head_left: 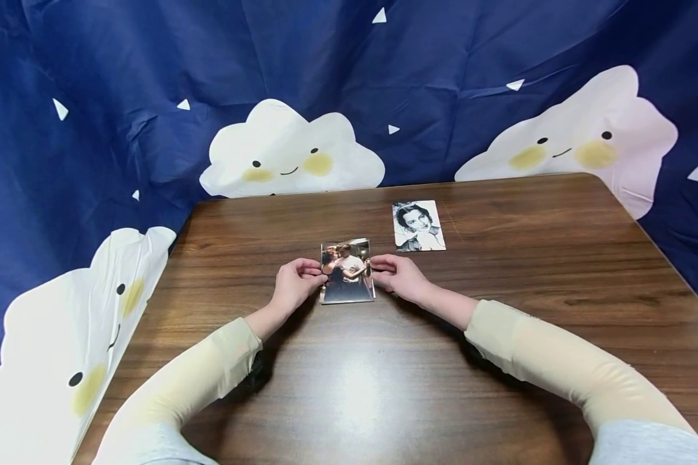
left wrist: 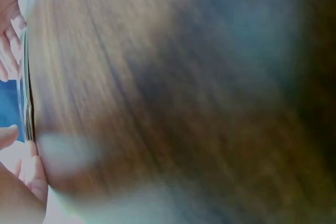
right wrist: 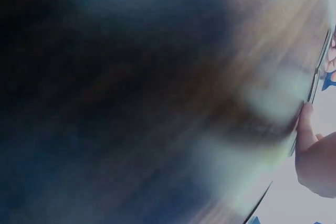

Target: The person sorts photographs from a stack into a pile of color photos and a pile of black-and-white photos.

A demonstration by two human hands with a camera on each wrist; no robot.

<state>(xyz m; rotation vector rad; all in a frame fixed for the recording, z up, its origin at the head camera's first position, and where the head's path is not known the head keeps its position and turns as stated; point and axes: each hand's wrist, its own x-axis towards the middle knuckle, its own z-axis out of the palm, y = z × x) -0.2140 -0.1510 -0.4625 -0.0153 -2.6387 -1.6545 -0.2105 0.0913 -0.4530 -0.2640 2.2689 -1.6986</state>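
A small stack of photo cards (head_left: 347,274) lies near the middle of the table, its top one a color picture of two people embracing. My left hand (head_left: 293,283) holds the stack at its left edge, thumb nearer me and fingers farther off. At the opposite edge my right hand (head_left: 402,278) grips it the same way. Seen edge-on in the left wrist view, the stack (left wrist: 27,87) shows several thin layers between both hands. In the right wrist view, the right hand (right wrist: 317,153) has its thumb along the stack's edge.
A black-and-white portrait photo (head_left: 419,226) lies flat on the brown wooden table (head_left: 238,245), behind and to the right of the stack. A blue curtain (head_left: 430,58) with white clouds hangs behind the table's far edge and along its left side.
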